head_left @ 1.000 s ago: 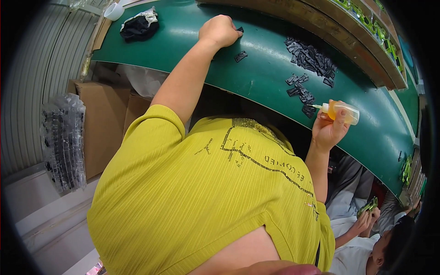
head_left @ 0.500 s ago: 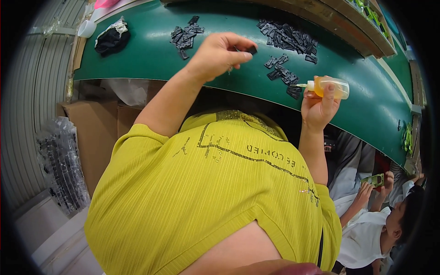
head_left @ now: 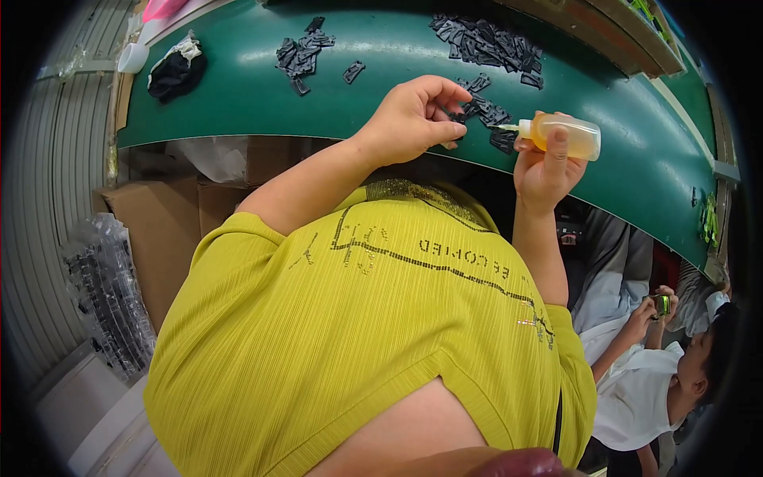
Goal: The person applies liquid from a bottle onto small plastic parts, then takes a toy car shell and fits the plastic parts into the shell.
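My left hand (head_left: 417, 115) is over the green table, at the left edge of a small group of black plastic parts (head_left: 494, 111). Its thumb and forefinger are apart, with a dark part showing between the tips; whether they touch it I cannot tell. In my right hand (head_left: 548, 171) is a clear squeeze bottle (head_left: 579, 137) with amber liquid and a thin nozzle. The bottle lies on its side in the grip, nozzle toward the group of parts. One black part (head_left: 354, 71) lies alone on the table, near a left-hand heap (head_left: 300, 54) of similar parts.
A larger heap of black parts (head_left: 489, 44) lies farther back on the green table (head_left: 238, 95). Black-and-white cloth (head_left: 176, 71) and a white cup (head_left: 133, 58) are at far left. Cardboard boxes (head_left: 155, 230) stand below. A person in white (head_left: 636, 397) handles a small green item at right.
My left hand has let go of the black part it held, which now lies alone on the table, and has moved right to the small group. The right hand still holds the bottle.
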{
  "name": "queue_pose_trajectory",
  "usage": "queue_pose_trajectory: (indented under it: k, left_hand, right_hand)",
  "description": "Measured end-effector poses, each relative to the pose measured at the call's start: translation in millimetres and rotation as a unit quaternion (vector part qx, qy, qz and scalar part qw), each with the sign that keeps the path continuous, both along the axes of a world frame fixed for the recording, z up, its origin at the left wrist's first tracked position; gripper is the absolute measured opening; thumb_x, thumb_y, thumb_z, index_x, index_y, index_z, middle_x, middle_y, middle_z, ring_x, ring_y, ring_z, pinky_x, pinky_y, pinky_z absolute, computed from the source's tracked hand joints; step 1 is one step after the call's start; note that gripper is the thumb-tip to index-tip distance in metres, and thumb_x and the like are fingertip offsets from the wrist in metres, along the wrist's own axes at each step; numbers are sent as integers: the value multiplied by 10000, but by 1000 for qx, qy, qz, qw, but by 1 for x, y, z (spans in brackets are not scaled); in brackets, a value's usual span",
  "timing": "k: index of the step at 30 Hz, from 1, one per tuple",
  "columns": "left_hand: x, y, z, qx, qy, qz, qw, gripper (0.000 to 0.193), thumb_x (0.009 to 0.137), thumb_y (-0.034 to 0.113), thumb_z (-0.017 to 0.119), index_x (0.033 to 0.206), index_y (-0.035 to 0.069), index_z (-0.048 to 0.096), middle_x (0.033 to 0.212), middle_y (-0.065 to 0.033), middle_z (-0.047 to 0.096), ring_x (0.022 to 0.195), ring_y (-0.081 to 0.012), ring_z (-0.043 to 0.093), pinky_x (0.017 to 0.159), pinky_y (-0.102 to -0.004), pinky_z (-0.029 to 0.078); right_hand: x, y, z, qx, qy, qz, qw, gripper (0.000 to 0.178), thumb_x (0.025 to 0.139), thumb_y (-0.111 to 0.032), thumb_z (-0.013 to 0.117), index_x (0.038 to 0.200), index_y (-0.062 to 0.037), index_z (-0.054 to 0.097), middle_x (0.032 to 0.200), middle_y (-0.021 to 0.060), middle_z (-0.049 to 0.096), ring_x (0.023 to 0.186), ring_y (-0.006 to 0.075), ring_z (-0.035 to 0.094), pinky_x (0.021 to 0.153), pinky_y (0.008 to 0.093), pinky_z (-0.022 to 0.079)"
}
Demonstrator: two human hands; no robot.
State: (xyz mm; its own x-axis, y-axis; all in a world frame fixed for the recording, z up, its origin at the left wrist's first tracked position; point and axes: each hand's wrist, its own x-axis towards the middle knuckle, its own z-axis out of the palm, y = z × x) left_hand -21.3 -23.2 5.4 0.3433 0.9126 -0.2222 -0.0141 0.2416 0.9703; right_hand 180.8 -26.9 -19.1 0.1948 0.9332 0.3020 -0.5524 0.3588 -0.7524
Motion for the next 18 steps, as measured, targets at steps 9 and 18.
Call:
queue_pose_trajectory:
  k: [9, 18]
  left_hand:
    - [0, 3, 4, -37, 12, -33, 999, 342, 771, -21, 720, 1068, -42, 554, 800, -66, 604, 672, -130, 630, 608, -241, 547]
    - [1, 3, 4, -36, 0, -26, 999, 297, 757, -25, 728, 1002, -40, 560, 734, -59, 614, 613, -122, 636, 571, -230, 531]
  right_hand:
    - [-10, -6, 1, 24, -93, -19, 995, 216, 865, -78, 665, 1021, 14, 549, 916, 121, 616, 693, 178, 631, 556, 255, 530]
    - [-11, -6, -1, 18, -116, -12, 993, 246, 844, -68, 695, 1021, 10, 543, 890, 117, 628, 686, 168, 633, 558, 249, 528]
